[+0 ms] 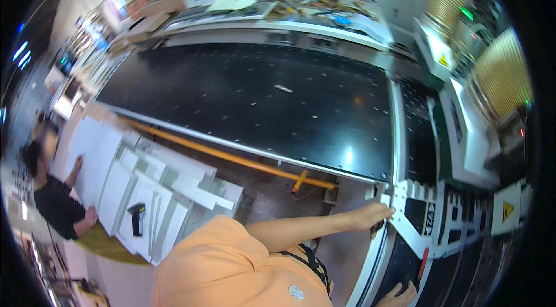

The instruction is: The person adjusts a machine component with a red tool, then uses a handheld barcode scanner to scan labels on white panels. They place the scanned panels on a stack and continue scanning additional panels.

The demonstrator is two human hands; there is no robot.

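Note:
My left arm reaches across to the machine bed's edge rail (373, 252). There my left hand (370, 217) is closed, fingers curled by the white metal bracket (405, 220); a bit of something dark shows under them, too covered to name. Lower down, my right hand (399, 296) is over a black surface, with thumb and fingers apart and nothing visible in it. Just above its fingertips a red strip (424, 262) runs along the bracket's lower part. The lower frame edge cuts off part of this hand.
A black bed (249, 104) with small pale marks carries a light scrap (283, 88). White panels (168, 185) are stacked at left with a handheld scanner (136, 219) on top. A co-worker (58, 197) stands beside them. Ribbed hoses (501, 78) hang at right. An orange bar (231, 153) runs below the bed.

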